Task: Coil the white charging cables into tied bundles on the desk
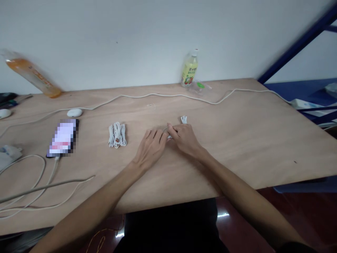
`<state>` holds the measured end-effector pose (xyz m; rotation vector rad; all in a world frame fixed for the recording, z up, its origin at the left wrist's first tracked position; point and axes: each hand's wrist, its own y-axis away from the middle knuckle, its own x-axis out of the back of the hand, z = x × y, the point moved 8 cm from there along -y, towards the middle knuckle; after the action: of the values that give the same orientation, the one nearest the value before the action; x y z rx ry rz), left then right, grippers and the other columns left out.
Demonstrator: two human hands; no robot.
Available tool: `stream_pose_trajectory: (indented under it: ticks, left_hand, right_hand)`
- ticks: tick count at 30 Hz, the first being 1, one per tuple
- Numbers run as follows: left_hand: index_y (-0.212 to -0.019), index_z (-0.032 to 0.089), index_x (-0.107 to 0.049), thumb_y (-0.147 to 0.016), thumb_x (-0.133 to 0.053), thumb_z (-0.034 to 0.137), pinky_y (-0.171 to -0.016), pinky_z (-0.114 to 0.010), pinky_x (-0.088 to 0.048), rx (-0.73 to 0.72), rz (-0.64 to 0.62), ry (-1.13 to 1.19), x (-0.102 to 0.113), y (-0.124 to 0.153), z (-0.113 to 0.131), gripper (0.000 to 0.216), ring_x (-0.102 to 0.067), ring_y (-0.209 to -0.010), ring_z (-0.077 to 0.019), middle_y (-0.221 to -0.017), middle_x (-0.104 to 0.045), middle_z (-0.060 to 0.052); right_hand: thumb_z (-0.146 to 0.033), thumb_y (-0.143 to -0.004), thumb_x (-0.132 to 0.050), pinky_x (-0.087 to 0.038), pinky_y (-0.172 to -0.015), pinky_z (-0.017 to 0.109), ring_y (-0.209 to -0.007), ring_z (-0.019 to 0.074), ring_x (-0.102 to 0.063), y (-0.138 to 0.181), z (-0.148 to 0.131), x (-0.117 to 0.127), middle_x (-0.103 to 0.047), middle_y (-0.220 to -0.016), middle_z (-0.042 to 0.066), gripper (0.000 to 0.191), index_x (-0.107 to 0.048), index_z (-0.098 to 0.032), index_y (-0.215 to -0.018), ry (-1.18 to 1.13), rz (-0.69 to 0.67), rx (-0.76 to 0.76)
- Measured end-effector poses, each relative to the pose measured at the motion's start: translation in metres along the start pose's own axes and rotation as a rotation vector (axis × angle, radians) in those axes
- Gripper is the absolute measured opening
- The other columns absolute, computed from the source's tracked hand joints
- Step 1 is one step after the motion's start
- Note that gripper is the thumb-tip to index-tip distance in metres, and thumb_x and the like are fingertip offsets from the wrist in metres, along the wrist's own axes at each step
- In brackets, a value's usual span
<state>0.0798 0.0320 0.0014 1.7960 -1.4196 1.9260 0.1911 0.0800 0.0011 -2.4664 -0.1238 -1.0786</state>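
Note:
Over the middle of the table, my left hand (152, 144) and my right hand (185, 138) meet at the fingertips. Both are closed around a white cable (184, 119), whose folded loops stick out beyond my right hand. A short thin strand (165, 129) spans the gap between my fingers; what it is, I cannot make out. My fingers hide most of the held cable. To the left of my left hand lie several coiled white cables (117, 135), side by side in neat folded bundles.
A phone (63, 137) with a plugged-in cord lies left, near a white earbud case (74, 112). A long white cord (163, 95) crosses the back. An orange bottle (34, 77) and a yellow-labelled bottle (190, 70) stand by the wall. Loose cords (47, 191) cover the front left.

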Motion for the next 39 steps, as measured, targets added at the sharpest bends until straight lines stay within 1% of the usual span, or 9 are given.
stream_pose_trajectory:
  ticks: [4,8,12,16,21,24,28,34,39]
  left_hand:
    - [-0.108,0.015,-0.068,-0.115,-0.041,0.017,-0.077,-0.038,-0.044,-0.043,0.036,-0.150,0.007,-0.001,0.007,0.028,-0.061,-0.082,-0.0255,-0.085,-0.068,-0.008]
    - [-0.112,0.015,-0.068,-0.114,-0.043,0.014,-0.076,-0.039,-0.045,-0.035,0.012,-0.169,0.011,-0.003,0.008,0.025,-0.062,-0.084,-0.0262,-0.087,-0.069,-0.009]
    - [-0.117,0.017,-0.068,-0.113,-0.044,0.012,-0.074,-0.039,-0.045,-0.015,-0.026,-0.179,0.010,-0.003,0.007,0.024,-0.061,-0.085,-0.0269,-0.088,-0.069,-0.009]
    - [-0.110,0.016,-0.070,-0.113,-0.048,0.015,-0.074,-0.040,-0.045,-0.040,-0.015,-0.178,0.010,-0.003,0.009,0.022,-0.061,-0.084,-0.0274,-0.088,-0.069,-0.010]
    - [-0.109,0.012,-0.069,-0.116,-0.042,0.022,-0.076,-0.040,-0.044,-0.059,-0.041,-0.118,0.003,-0.003,0.007,0.030,-0.061,-0.086,-0.0292,-0.089,-0.071,-0.012]
    - [-0.113,0.011,-0.069,-0.117,-0.038,0.024,-0.079,-0.042,-0.044,-0.006,-0.133,-0.037,-0.008,-0.002,0.002,0.034,-0.062,-0.091,-0.0308,-0.093,-0.073,-0.014]
    - [-0.110,0.013,-0.066,-0.118,-0.031,0.029,-0.084,-0.043,-0.046,0.109,-0.232,0.142,-0.017,0.001,-0.006,0.039,-0.062,-0.098,-0.0318,-0.100,-0.074,-0.016]
    - [-0.107,0.019,-0.061,-0.119,-0.026,0.032,-0.088,-0.041,-0.050,0.225,-0.213,0.462,-0.011,0.000,-0.009,0.040,-0.065,-0.097,-0.0264,-0.106,-0.073,-0.011]
    - [-0.118,0.020,-0.062,-0.119,-0.030,0.032,-0.087,-0.041,-0.053,0.248,-0.267,0.375,-0.014,0.001,-0.010,0.035,-0.068,-0.097,-0.0273,-0.110,-0.073,-0.011]
  right_hand:
    - [-0.043,-0.112,-0.039,-0.032,-0.062,0.034,-0.049,0.0141,-0.040,-0.001,0.000,-0.002,-0.038,-0.048,-0.002,0.063,-0.034,-0.025,-0.052,-0.029,-0.054,-0.029]
    - [-0.035,-0.109,-0.040,-0.029,-0.060,0.034,-0.049,0.0131,-0.038,-0.002,0.001,-0.002,-0.034,-0.049,-0.003,0.059,-0.031,-0.025,-0.052,-0.068,-0.098,-0.064]
    - [-0.031,-0.108,-0.043,-0.028,-0.060,0.034,-0.050,0.0126,-0.037,-0.003,0.002,-0.002,-0.034,-0.050,-0.003,0.056,-0.032,-0.024,-0.053,-0.079,-0.141,-0.078]
    - [-0.024,-0.104,-0.047,-0.025,-0.061,0.034,-0.051,0.0125,-0.035,-0.003,0.002,-0.004,-0.036,-0.050,-0.003,0.053,-0.032,-0.024,-0.053,-0.045,-0.177,-0.081]
    - [-0.027,-0.108,-0.045,-0.029,-0.063,0.033,-0.054,0.0122,-0.039,-0.001,0.000,-0.007,-0.038,-0.051,-0.003,0.056,-0.033,-0.024,-0.054,-0.022,-0.187,-0.089]
    - [-0.033,-0.113,-0.041,-0.033,-0.066,0.033,-0.059,0.0146,-0.046,0.000,-0.004,-0.004,-0.047,-0.055,0.000,0.057,-0.040,-0.024,-0.057,-0.001,-0.149,-0.041]
    - [-0.037,-0.114,-0.040,-0.035,-0.067,0.033,-0.065,0.0166,-0.053,0.002,-0.012,0.004,-0.059,-0.067,0.004,0.055,-0.051,-0.022,-0.062,0.043,-0.022,0.107]
    - [-0.038,-0.114,-0.040,-0.032,-0.062,0.033,-0.055,0.0144,-0.044,0.005,-0.014,0.010,-0.051,-0.057,0.000,0.057,-0.047,-0.023,-0.059,0.071,0.101,0.137]
    - [-0.046,-0.116,-0.034,-0.034,-0.061,0.032,-0.051,0.0139,-0.039,0.005,-0.014,0.012,-0.048,-0.054,0.000,0.062,-0.041,-0.024,-0.058,0.044,0.116,0.109]
